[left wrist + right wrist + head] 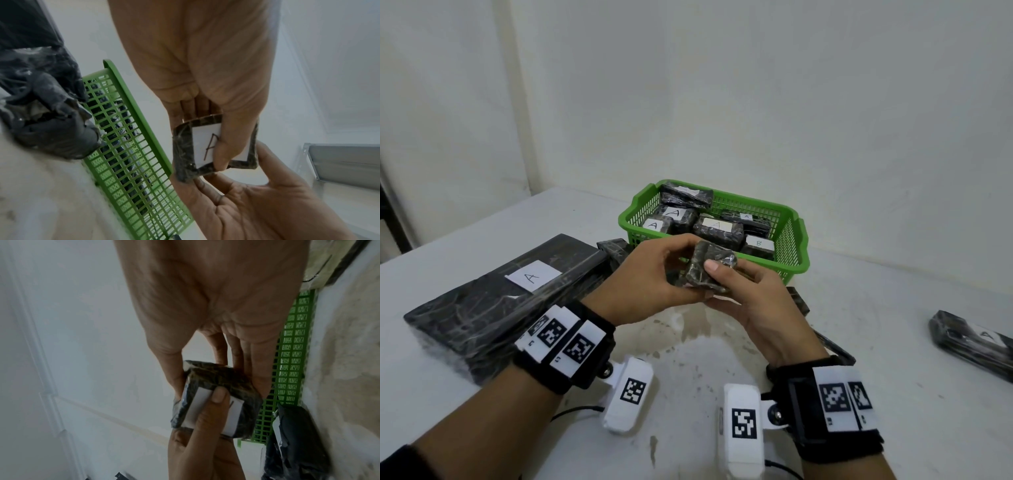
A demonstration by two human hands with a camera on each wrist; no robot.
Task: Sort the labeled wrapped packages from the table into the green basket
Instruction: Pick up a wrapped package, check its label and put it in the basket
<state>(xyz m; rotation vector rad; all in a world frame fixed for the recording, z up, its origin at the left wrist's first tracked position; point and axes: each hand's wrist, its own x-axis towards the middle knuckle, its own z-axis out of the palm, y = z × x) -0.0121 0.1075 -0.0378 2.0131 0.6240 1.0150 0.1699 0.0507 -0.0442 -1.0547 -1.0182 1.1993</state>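
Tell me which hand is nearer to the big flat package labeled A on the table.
Left. The left hand is just right of the big package, gripping a small package. The right hand grips it from the far side.

In the head view, the small package [709,270] held by both hands shows no label; the left hand [654,274] and right hand [750,301] cover much of it. At 3 o'clock, a package [976,342] on the worktop [859,325] is cut by the frame edge. The basket's [791,240] topmost label at 12 o'clock is unreadable. In the left wrist view, the thumb covers part of the letter.
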